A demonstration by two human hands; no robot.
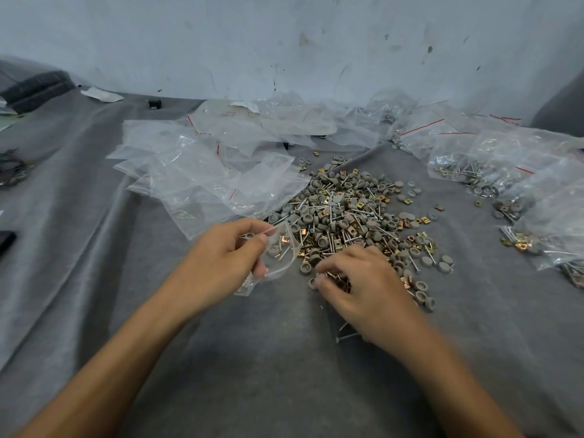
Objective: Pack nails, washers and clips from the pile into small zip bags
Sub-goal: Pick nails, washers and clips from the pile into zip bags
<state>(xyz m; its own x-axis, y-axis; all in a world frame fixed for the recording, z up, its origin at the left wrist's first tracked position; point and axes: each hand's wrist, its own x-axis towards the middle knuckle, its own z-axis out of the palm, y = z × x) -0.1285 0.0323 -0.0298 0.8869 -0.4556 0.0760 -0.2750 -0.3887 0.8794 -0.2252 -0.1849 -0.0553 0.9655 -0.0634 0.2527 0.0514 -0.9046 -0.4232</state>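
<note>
My left hand (226, 248) pinches a small clear zip bag (278, 251) open; my right hand (357, 279) claws brass clips from the grey-and-gold hardware pile (347, 213). Bag mouth's floppy, so bits could spill.

This is looking like a small hand-packing workshop, with work going on at a covered table. A wrinkled grey cloth (284, 358) is covering the whole surface. A loose pile (347, 213) of nails, grey washers and brass clips is lying in the middle. Clear empty zip bags (202, 172) with red seal lines are spreading across the far left, and filled bags (474, 165) are heaping up on the right. A scuffed, stained pale wall (284, 42) is running along the far edge.
</note>
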